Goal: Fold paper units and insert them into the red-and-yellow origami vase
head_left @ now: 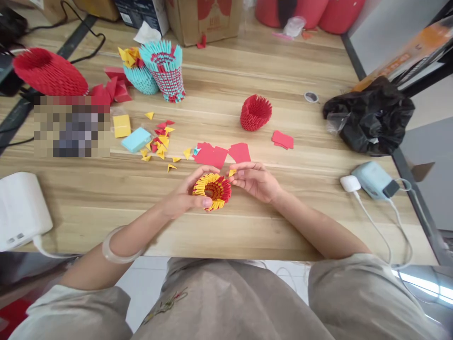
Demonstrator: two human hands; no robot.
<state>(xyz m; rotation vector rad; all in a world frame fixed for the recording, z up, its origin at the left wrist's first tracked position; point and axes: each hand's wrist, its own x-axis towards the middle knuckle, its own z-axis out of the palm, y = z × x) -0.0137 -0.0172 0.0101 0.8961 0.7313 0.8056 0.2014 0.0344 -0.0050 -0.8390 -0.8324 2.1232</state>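
Note:
My left hand (184, 198) is wrapped round a small ring-shaped model (212, 190) built of folded yellow and red paper pieces, held just above the wooden table (247, 226). My right hand (256, 180) sits at the ring's right rim, its fingertips pinched on a small yellow folded piece (231, 173). Flat red paper squares (221, 154) lie just beyond my hands. Loose yellow and red folded triangles (161, 140) are scattered to the left of them.
A red folded-paper cup (255, 112) stands mid-table, teal-and-red paper vases (165, 71) at the back left, a large red paper bowl (49, 73) far left. A black plastic bag (370, 115) and chargers (371, 180) lie right; a white device (21, 210) left.

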